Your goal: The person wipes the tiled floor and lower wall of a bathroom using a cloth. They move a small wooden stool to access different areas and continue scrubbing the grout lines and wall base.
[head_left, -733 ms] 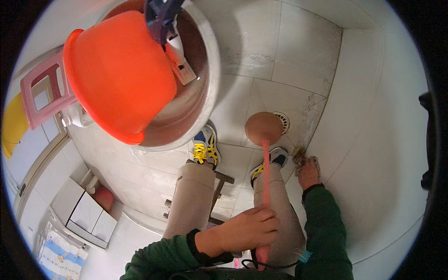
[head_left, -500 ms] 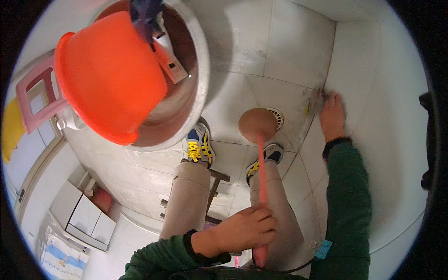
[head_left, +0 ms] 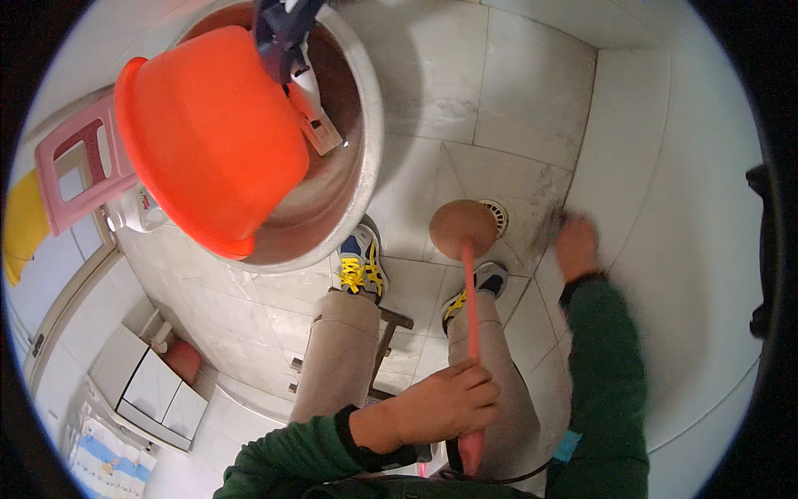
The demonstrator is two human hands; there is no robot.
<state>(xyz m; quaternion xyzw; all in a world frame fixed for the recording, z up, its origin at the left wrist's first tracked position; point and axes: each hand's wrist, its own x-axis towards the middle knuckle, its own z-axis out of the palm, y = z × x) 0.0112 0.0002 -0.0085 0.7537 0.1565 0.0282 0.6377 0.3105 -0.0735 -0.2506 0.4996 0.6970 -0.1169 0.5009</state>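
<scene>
Tool point(head_left: 471, 308) has a skinny pink handle point(head_left: 472, 337) and round brown head point(head_left: 460, 230), which partly overlaps the floor drain point(head_left: 502, 218) in view; left hand point(head_left: 446, 407) is curled snugly round the handle, forearm slanting in; right hand point(head_left: 578, 245) reaches the wall's point(head_left: 644, 191) foot, too blurry to tell its grip

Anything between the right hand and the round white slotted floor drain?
Nothing visible: grey floor tile separates the right hand from the round white slotted drain. The brown round head of the long pink-handled tool in the left hand hides the drain's left edge.
</scene>
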